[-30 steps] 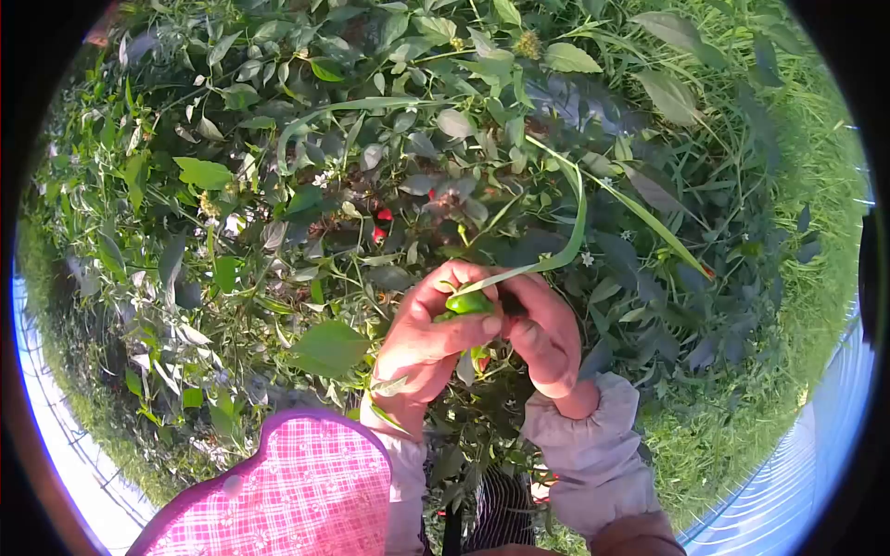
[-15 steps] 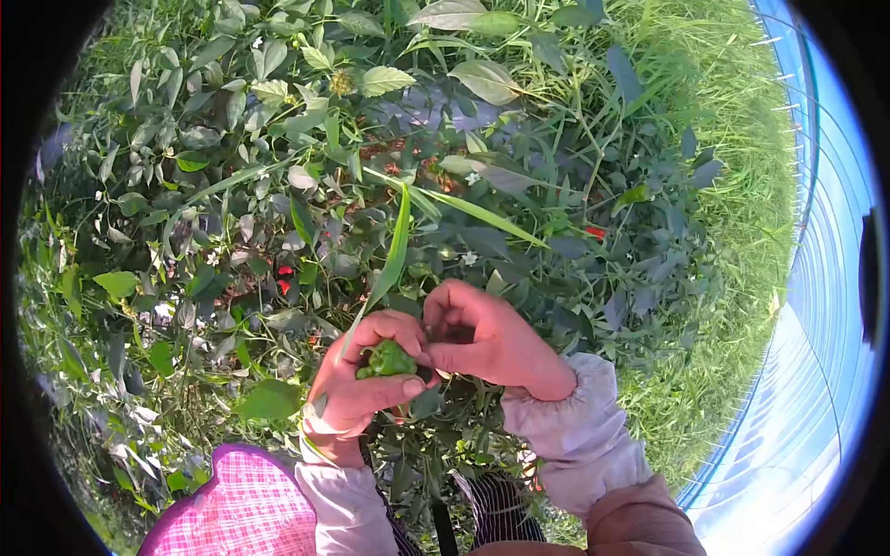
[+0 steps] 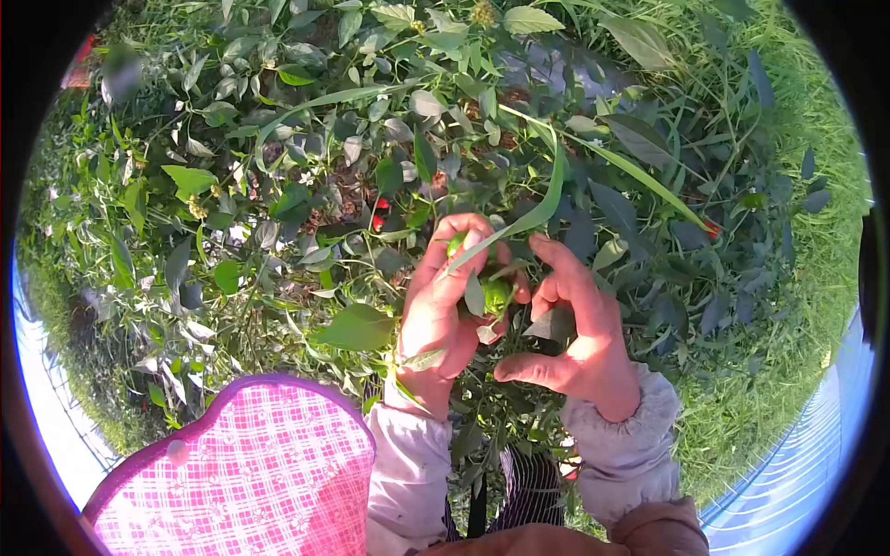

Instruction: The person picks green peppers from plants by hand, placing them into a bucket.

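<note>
Among the leafy pepper plants, my left hand [image 3: 447, 310] is closed around green fruit. A green pepper [image 3: 497, 296] shows at its fingers, and a bit of green [image 3: 456, 244] appears between thumb and forefinger. Leaves overlap the fingers and partly hide the grip. Just to the right, my right hand [image 3: 586, 338] is open, thumb and fingers spread, holding nothing; a dark leaf [image 3: 553, 324] lies between its thumb and fingers. A long grass blade [image 3: 538, 208] arches over the left hand.
Red peppers [image 3: 380, 215] hang among the foliage, with another red spot [image 3: 711, 229] at right. Pink checked fabric with a purple edge [image 3: 269, 463] fills the lower left. Tall grass [image 3: 797, 278] and blue sheeting [image 3: 807, 463] border the right side.
The view has shifted left, so the plants appear farther right. My right hand has parted from the left and spread its fingers. My left hand has turned upward, still around the green pepper.
</note>
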Demonstrator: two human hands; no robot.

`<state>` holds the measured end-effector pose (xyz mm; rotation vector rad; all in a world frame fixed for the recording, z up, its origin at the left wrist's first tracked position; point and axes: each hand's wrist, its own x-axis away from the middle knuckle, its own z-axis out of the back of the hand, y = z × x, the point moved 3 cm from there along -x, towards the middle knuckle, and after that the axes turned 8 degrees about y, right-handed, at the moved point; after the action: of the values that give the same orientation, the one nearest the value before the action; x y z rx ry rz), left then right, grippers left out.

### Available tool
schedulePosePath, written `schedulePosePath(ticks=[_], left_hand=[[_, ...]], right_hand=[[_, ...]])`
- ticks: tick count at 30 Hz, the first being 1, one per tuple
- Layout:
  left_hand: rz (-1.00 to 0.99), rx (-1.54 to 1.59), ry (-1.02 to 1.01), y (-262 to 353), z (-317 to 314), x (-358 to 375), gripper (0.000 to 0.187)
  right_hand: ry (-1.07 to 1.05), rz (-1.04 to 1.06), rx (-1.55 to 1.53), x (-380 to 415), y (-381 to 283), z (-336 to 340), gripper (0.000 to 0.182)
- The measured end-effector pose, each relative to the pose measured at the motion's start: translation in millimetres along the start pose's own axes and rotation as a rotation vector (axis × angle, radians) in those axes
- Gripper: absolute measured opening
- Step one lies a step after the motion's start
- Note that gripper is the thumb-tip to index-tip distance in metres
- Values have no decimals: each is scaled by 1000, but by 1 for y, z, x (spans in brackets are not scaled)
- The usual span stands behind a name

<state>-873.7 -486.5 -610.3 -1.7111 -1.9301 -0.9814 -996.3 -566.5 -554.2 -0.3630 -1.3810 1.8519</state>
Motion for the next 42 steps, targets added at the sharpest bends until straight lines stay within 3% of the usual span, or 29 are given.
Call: schedulePosePath(ticks=[1,3,4,5,7,8,9,11,13,15,17,18,19,21,22,23,25,27,29,31,32,33,34,36,38,40,41,42], left_hand=[[-8,-34,4,1,-4,0,39],[-35,-88,96,-1,-11,1,37],[-34,-131,128,-1,-9,1,31],[-35,-173,159,0,-6,0,26],[-55,-219,162,0,-11,2,23],[-70,-284,161,-1,-10,2,23],[-83,-350,158,-2,-10,2,23],[-105,-437,226,-5,-11,2,23],[-387,-730,293,-9,-6,-2,25],[-439,-756,303,-6,-4,-1,27],[-287,-603,218,-4,-12,5,29],[-136,-560,201,-2,-12,8,35],[-134,-558,196,-3,-16,8,35],[-105,-401,51,-5,-24,8,41],[-106,-402,49,-5,-24,7,41],[-104,-425,76,-6,-22,6,41],[-97,-469,129,-10,-20,3,42],[-28,-519,340,-7,-11,6,41],[-127,-421,373,-1,-3,3,38],[-201,-243,224,1,-8,4,35],[-209,-188,145,0,-7,2,35],[-202,-130,156,-1,-13,5,36],[-200,-108,122,-2,-15,5,38],[-185,-75,-18,-3,-10,2,40],[-177,-65,-65,-6,-9,1,41],[-177,-66,-61,-7,-15,6,39],[-181,-70,-54,-8,-13,6,39],[-135,2,-195,-9,-14,5,37]], right_hand=[[-1,-6,0,-3,1,-9,91],[164,276,182,-7,0,-17,84],[143,218,239,-9,2,-16,71],[142,220,240,-8,2,-14,71],[113,215,240,-5,3,-9,54],[163,140,89,-3,0,-8,39],[162,141,90,-1,0,-12,39],[282,-152,-115,3,10,-16,28],[253,-154,-41,0,8,-15,24],[230,-161,29,3,12,-16,21],[383,-227,-210,11,23,-13,19],[393,-386,-421,9,22,-13,17],[397,-384,-418,7,24,-10,17],[434,-797,-895,7,38,-11,14],[436,-859,-1007,5,41,-13,12],[437,-855,-1009,6,46,-13,12],[366,-829,-1371,7,50,-15,12],[520,-659,-1571,3,60,1,13],[687,-295,-1236,5,57,32,18],[329,-345,-356,8,14,35,31],[199,-109,-103,6,-11,27,35],[58,121,145,3,-31,21,39],[71,120,163,3,-44,35,39],[-6,224,513,8,-64,70,36],[272,176,643,17,-55,121,29],[419,327,1064,-1,-50,156,28],[379,351,1216,-13,-47,161,29],[335,370,1362,-24,-43,165,30]])
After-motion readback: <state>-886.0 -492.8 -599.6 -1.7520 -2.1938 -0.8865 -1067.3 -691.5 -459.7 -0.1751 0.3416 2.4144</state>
